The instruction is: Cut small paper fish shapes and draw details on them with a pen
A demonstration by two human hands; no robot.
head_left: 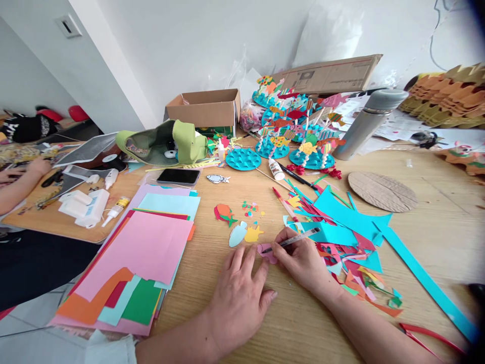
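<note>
My right hand (pixel 299 260) is closed around a pen (pixel 293 239), its tip touching a small pink paper cut-out (pixel 267 252) on the wooden table (pixel 435 227). My left hand (pixel 240 290) lies flat with fingers spread, its fingertips resting on the table and at the edge of the pink piece. Just beyond lie a light blue paper fish (pixel 237 234), a yellow paper shape (pixel 253 233) and a red-orange paper fish (pixel 224 213).
A stack of coloured paper sheets (pixel 146 253) lies left. Paper scraps and teal strips (pixel 352 237) pile right, red scissors (pixel 428 336) near the front edge. Further back: phone (pixel 178 176), glue bottle (pixel 276 169), steel flask (pixel 366 124), cardboard box (pixel 204 108), teal fish decorations (pixel 295 134). Another person's arm (pixel 18 179) is at far left.
</note>
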